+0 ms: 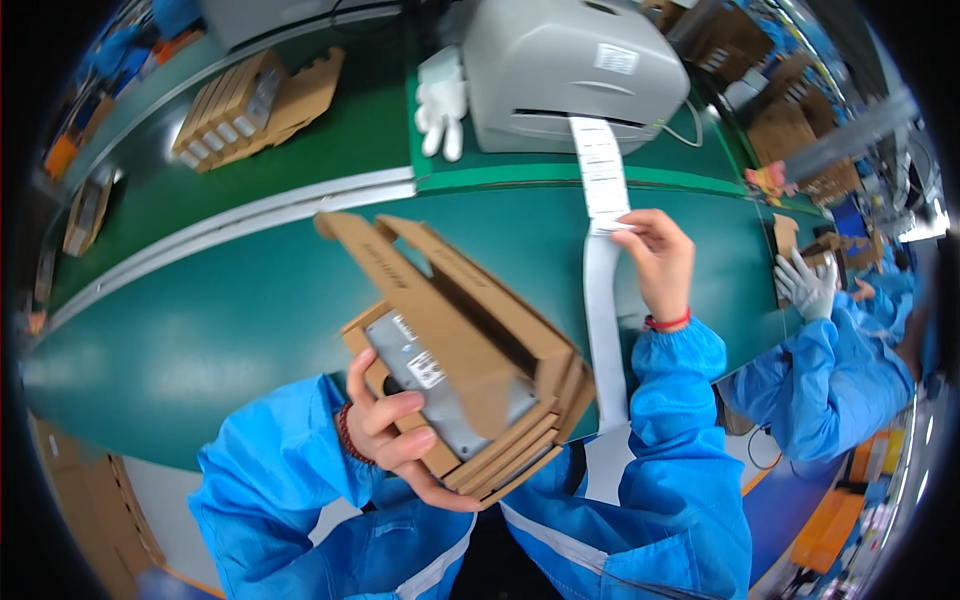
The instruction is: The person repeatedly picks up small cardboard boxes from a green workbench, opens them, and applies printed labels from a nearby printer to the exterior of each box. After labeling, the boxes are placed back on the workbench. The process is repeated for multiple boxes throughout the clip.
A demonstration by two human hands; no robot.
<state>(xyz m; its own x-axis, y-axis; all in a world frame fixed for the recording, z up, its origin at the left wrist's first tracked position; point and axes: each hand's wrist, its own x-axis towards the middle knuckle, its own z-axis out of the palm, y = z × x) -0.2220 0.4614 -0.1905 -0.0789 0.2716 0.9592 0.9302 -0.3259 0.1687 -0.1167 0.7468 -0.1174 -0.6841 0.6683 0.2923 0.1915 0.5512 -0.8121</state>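
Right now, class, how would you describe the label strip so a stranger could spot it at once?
Find the big grey printer at the top of the picture. From its front slot runs the label strip, pinched by the person's right hand. Unlike the white glove beside the printer, it is long, ribbon-like and bears dark print.

The boxes [465, 365] are matt cardboard, the label strip [602, 170] smooth paper, the worktop [240, 320] glossy.

- Bright, even indoor light
- Pale glare on the green worktop [200, 375], at left
- Cardboard flap [430, 320] blurred, most at its rounded tip
- Fisheye curvature bends the whitish rail [290, 212]; corners fall black
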